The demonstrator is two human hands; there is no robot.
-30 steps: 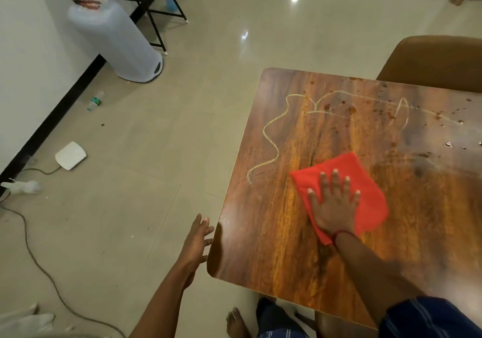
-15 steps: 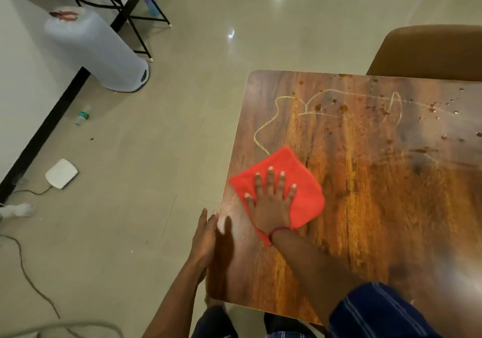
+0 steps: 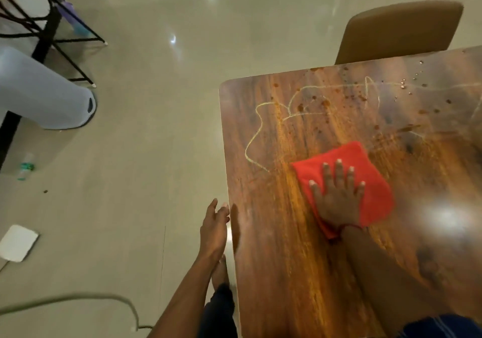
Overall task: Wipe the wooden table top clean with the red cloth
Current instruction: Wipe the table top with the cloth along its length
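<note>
A right hand [image 3: 336,202], fingers spread flat, presses the red cloth [image 3: 375,199] onto the wooden table top [image 3: 273,259]. The left hand [image 3: 214,230] lies open at the table's left edge. Firm, overlapping strokes toward the table's far side should best lift the pale scrawl [image 3: 257,134] and brown spots [image 3: 324,103].

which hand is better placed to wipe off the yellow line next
Right. The right hand lies flat on the red cloth, which sits just beside the yellow line on the table. The left hand is at the table's edge, off the cloth, holding nothing.
</note>
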